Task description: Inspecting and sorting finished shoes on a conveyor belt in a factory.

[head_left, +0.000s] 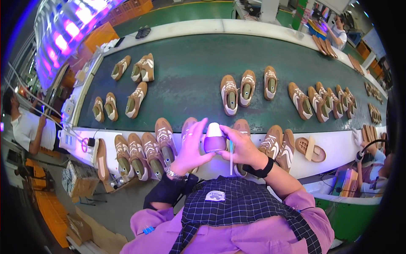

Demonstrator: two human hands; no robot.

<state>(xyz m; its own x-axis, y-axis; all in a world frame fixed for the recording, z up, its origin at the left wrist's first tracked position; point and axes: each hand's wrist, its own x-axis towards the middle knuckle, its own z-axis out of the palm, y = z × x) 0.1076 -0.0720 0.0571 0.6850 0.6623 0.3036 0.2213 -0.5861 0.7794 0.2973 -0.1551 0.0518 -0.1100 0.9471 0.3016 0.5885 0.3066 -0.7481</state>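
Raised in front of my chest is a brown shoe (215, 144) with a white patch at its top, seen end-on under purplish light. My left hand (190, 146) curves around its left side, thumb low against it. From the other side my right hand (243, 148) grips the shoe with thumb and fingers. A thin pale stick (231, 158), like a pen or brush, hangs down from the right hand; its exact kind cannot be made out. Behind the hands, brown shoes with white laces stand on the white ledge, including one shoe (164, 137) left of my left hand.
A dark green conveyor belt (182, 72) carries several similar shoes (229, 95). On the white ledge (304, 167) lies a tan sandal (311, 149) to the right. A glowing lamp (69, 34) hangs at upper left. Other people sit or stand at the left, right and far right.
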